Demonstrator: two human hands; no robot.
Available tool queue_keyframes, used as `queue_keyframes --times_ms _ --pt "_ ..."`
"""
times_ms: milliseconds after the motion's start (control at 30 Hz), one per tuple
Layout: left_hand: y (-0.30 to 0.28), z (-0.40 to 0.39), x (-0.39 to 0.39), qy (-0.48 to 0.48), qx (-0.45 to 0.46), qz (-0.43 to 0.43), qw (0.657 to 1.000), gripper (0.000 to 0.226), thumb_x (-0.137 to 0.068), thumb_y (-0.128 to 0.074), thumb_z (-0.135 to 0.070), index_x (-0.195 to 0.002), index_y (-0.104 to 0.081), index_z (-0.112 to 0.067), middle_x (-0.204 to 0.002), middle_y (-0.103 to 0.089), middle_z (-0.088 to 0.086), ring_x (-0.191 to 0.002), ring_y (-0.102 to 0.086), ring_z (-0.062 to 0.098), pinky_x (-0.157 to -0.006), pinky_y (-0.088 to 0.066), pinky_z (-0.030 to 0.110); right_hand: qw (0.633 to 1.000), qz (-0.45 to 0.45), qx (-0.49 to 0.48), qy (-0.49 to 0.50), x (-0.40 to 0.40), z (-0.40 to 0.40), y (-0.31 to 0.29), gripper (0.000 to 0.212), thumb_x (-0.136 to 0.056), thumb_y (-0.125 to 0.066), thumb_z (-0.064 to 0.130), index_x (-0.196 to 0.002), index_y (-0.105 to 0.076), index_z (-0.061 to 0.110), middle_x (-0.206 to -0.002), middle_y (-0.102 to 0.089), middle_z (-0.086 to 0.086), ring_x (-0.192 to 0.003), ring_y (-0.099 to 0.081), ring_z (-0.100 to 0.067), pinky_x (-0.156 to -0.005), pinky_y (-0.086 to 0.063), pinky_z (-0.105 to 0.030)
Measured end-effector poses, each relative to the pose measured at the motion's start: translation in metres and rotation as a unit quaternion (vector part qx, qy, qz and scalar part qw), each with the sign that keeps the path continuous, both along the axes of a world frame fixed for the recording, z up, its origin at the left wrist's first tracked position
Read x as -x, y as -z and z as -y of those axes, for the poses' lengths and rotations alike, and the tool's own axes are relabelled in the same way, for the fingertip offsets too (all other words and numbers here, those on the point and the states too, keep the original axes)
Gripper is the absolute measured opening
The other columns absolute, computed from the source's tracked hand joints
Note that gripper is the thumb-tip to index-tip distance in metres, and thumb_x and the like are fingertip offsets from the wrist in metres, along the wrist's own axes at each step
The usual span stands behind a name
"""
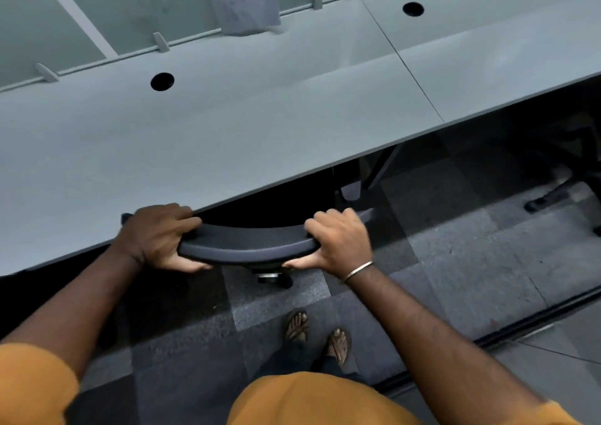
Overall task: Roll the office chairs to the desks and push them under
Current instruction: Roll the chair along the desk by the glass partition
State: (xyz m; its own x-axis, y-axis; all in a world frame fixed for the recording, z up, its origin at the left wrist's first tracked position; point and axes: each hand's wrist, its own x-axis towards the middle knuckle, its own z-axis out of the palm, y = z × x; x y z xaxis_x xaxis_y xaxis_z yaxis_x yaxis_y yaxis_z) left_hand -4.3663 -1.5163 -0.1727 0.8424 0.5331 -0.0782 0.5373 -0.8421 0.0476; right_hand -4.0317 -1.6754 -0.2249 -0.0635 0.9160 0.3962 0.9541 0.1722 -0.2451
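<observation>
Fingers (182,219) of both my hands curl over the top edge of the office chair's backrest (247,245), thumbs hooked beneath, at the desk (227,125) front.

My left hand (159,236) grips the backrest's 9 o'clock end, my right hand (338,239) its 3 o'clock end, equally near. The backrest's long axis runs 9 to 3, nearly along the desk edge; the seat already sits in shadow under the desk at 12 o'clock. Any remaining push, I judge, goes straight toward 12, both arms evenly. One caster (273,278) shows below.
</observation>
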Motion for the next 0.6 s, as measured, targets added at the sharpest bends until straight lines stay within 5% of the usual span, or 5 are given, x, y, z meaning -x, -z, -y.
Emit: queue_keyframes --times_ms 267,600 --pt "0.014 0.013 -0.086 -0.086 -0.033 0.064 0.994 0.073 -0.065 -0.057 -0.096 -0.073 -0.058 -0.024 -0.07 -0.057 -0.006 -0.065 -0.065 0.025 -0.05 -0.04 0.029 0.994 0.033 0.069 -0.078 -0.119 -0.078 -0.012 0.081 -0.065 -0.054 0.099 -0.077 -0.053 0.019 -0.074 -0.049 -0.002 -0.067 -0.051 -0.028 -0.061 -0.036 -0.042" --pt "0.017 -0.002 -0.177 -0.111 -0.015 0.027 0.993 0.079 -0.068 -0.035 -0.103 -0.08 -0.055 -0.028 -0.079 -0.053 -0.009 -0.072 -0.058 0.021 -0.054 -0.035 0.029 0.988 0.021 0.154 -0.016 -0.201 -0.101 -0.014 0.097 -0.054 -0.047 0.106 -0.099 -0.069 0.023 -0.093 -0.056 0.001 -0.084 -0.055 -0.026 -0.082 -0.04 -0.042"
